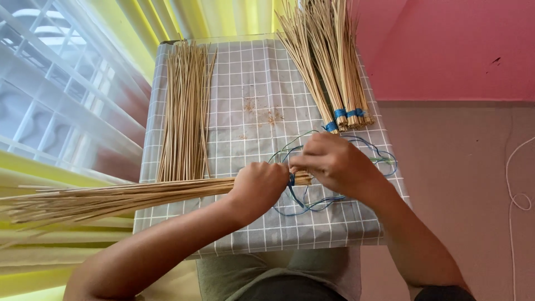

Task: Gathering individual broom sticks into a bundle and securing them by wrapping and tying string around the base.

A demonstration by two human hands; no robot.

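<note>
Head view, near to far:

Lap: person's grey-green clothing (278, 278) at bottom edge, both forearms reaching fwd over it.

Left hand (259, 187): fingers closed in a fist round the thin-stick bundle (111, 199), gripping just short of its cut ends. Bundle lies crosswise, long end fanning off the table to the left.

Right hand (334, 163): fingers curled shut, pinching blue string (291, 179) right at the bundle's end, touching the stick tips. Fingertips hidden under the knuckles, so exact pinch can't be made out.

String: loose blue/green loops (312, 205) spread on the cloth under and around both hands.

Table: grey checked cloth (251, 78), a few bits of stick debris mid-cloth.

Loose sticks (186, 111): untied pile, lengthwise, left side of cloth, well apart from hands.

Tied bundles (329, 72): far right, already bound w/ blue string near their ends.

Beyond: pink wall (446, 44), white cord (515, 189) on floor at right.

Step (judgement): binding the held bundle's end, looks mid-wrap, not knotted yet.

Next move needs (judgement): left keeps sticks squeezed tight; right keeps string taut close to the ends so wraps don't slip off.
</note>
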